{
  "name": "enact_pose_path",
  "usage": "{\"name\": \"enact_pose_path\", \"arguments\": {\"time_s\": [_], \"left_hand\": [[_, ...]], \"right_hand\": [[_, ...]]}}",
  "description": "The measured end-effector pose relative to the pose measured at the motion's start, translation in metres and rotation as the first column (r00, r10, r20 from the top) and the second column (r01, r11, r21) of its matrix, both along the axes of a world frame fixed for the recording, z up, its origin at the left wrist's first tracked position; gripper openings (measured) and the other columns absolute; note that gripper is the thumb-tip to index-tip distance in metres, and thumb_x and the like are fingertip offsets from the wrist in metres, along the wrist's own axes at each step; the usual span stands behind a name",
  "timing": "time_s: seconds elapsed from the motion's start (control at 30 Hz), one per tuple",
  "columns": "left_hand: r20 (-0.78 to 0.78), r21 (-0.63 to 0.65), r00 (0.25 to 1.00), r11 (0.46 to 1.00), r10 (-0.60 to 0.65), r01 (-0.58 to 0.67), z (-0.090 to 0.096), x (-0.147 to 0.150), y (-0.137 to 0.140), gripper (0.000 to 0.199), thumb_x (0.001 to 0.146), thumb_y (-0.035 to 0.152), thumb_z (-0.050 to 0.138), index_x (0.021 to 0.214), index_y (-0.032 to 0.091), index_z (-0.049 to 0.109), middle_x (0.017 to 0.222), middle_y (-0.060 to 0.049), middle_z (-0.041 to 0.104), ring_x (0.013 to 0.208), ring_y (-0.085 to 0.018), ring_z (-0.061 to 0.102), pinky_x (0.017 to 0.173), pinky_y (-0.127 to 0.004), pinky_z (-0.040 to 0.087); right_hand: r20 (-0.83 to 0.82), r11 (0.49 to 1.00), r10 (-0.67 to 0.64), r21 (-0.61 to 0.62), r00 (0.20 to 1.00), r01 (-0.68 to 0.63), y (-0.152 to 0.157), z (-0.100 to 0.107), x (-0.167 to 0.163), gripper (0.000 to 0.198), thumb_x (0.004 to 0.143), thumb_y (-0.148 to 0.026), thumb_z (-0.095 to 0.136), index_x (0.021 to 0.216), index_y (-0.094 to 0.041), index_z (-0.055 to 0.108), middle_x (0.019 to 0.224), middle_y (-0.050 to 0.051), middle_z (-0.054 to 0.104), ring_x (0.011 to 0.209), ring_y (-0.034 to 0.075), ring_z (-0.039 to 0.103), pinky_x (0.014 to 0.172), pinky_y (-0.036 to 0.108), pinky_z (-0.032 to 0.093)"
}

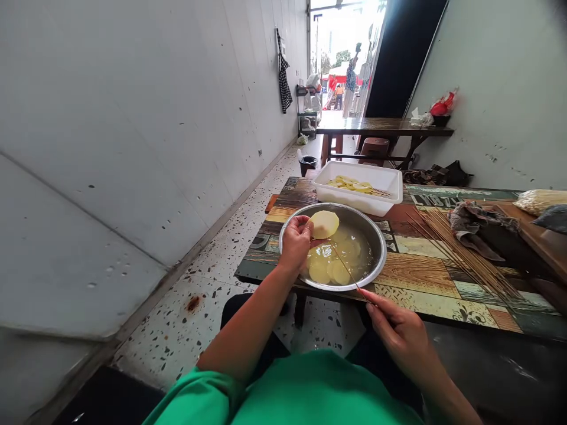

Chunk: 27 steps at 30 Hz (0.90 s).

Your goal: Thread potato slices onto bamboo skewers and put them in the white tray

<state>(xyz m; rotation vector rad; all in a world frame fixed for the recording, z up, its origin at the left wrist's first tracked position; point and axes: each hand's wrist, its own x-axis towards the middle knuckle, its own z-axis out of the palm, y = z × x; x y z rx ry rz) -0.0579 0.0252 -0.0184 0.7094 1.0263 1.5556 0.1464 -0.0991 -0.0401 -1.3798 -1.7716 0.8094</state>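
Observation:
My left hand (297,236) pinches a round, pale yellow potato slice (325,224) above the near-left part of a metal basin (380,260). In the basin, several more slices (330,270) lie in cloudy water. Between the thumb and fingers of my right hand (394,324) is a thin wooden skewer (348,268), at the basin's near-right rim. It slants up and left, its far end close below the held slice; whether the tip touches the slice I cannot tell.
Behind the basin stands a white plastic tub (385,180) with skewered slices (352,184). Loose skewers (465,254) and a crumpled cloth (476,224) lie on the patterned table (416,277) to the right. A wall (133,118) runs along the left; a black bin (308,164) stands beyond the table.

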Motion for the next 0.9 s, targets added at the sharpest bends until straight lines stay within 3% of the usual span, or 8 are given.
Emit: {"name": "enact_pose_path", "arguments": {"time_s": [0.33,0.57,0.77,0.9], "left_hand": [[-0.173,0.108,0.984,0.994,0.042,-0.024,-0.004,0.0,-0.001,0.02,0.076,0.027,0.067,0.086,0.018,0.052,0.073,0.0,0.064,0.078,-0.017,0.066,0.074,-0.028,0.053],[-0.272,0.158,0.958,0.986,0.096,-0.054,-0.011,-0.002,0.001,0.019,0.077,0.029,0.064,0.088,0.018,0.053,0.077,-0.001,0.065,0.074,-0.014,0.064,0.073,-0.025,0.05],[-0.3,0.22,0.95,0.975,0.092,-0.025,-0.009,-0.001,-0.003,0.019,0.079,0.03,0.063,0.089,0.019,0.051,0.074,0.001,0.065,0.073,-0.013,0.066,0.071,-0.024,0.049],[-0.408,0.286,0.903,0.958,0.137,-0.017,-0.009,0.002,-0.008,0.017,0.082,0.03,0.061,0.09,0.019,0.051,0.071,0.002,0.064,0.072,-0.013,0.066,0.066,-0.021,0.046]], "right_hand": [[-0.033,1.0,-0.007,-0.007,0.999,0.007,0.0,-0.005,-0.001,0.044,0.088,-0.039,0.052,0.114,-0.011,0.073,0.063,0.006,0.067,0.06,0.021,0.063,0.058,0.029,0.053],[-0.097,0.999,-0.009,-0.031,0.995,0.006,-0.003,-0.009,0.001,0.041,0.087,-0.04,0.054,0.115,-0.016,0.073,0.05,0.002,0.057,0.054,0.019,0.056,0.047,0.026,0.045],[-0.262,0.98,-0.021,-0.199,0.965,-0.033,-0.002,-0.015,0.003,0.047,0.087,-0.046,0.059,0.119,-0.014,0.07,0.051,-0.002,0.048,0.047,0.011,0.042,0.041,0.022,0.032],[-0.485,0.924,-0.052,-0.355,0.873,-0.142,-0.001,-0.008,-0.003,0.057,0.082,-0.052,0.063,0.119,-0.009,0.066,0.049,-0.008,0.033,0.042,0.006,0.028,0.037,0.019,0.021]]}}
